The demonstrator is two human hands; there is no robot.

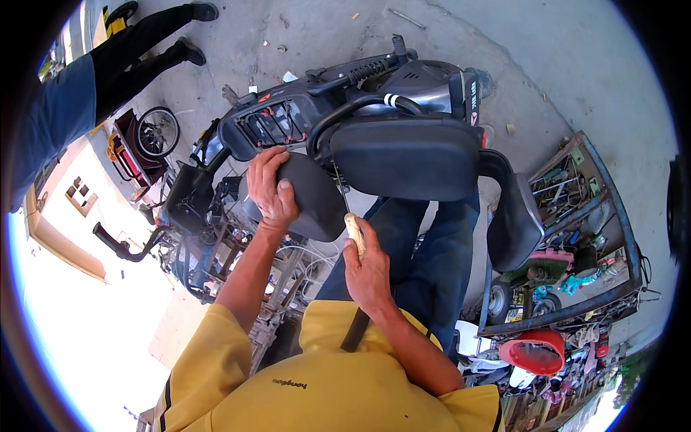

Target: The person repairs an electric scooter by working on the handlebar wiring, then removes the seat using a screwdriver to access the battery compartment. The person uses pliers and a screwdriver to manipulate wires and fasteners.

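Observation:
My left hand (272, 189) grips the edge of a black padded seat piece (313, 196), fingers over its upper left side. My right hand (366, 270) is closed on a pale wooden handle (354, 234) of a tool with a thin metal shaft, which reaches up beside that piece toward the black tube frame. To the right of the shaft is a long black cushion (403, 155), with a curved backrest (515, 230) beyond it. These are on a black scooter, whose open compartment (270, 126) with wired cells lies above my left hand.
Another person's legs (137, 54) are at the upper left, near a wheeled cart (144, 140). Scooter handlebars (115, 241) reach left. A rusty metal frame bin (608, 187) of tools and parts stands right, with a red basin (531, 353) below it. Small debris lies on the concrete floor (547, 57).

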